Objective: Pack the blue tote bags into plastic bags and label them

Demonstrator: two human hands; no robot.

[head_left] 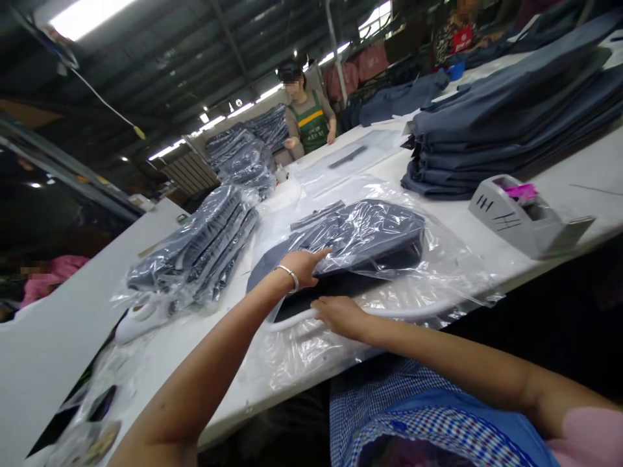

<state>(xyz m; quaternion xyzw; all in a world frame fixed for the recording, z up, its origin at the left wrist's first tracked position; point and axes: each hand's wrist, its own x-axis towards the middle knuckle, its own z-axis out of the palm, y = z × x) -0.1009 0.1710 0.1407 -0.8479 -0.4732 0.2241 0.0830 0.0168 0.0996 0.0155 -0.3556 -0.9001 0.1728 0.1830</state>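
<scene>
A folded dark blue-grey garment (377,227) lies partly inside a clear plastic bag (450,256) on the table before me. My left hand (300,267), with a silver bracelet at the wrist, is at the garment's near left edge. Its index finger stretches over the top, its thumb sits lower at the edge, and the other fingers are largely hidden. Just below and to the right, my right hand (341,316) is closed on the near edge of the bag, by a white curved strip (413,313). Whether that strip is a rod or a table edging, I cannot tell.
Bagged garments (195,243) are stacked at left, with more behind. A tall pile of unbagged garments (487,139) stands at right, near a grey tape dispenser (511,217). A co-worker in a green apron (311,123) stands across the white table (219,353).
</scene>
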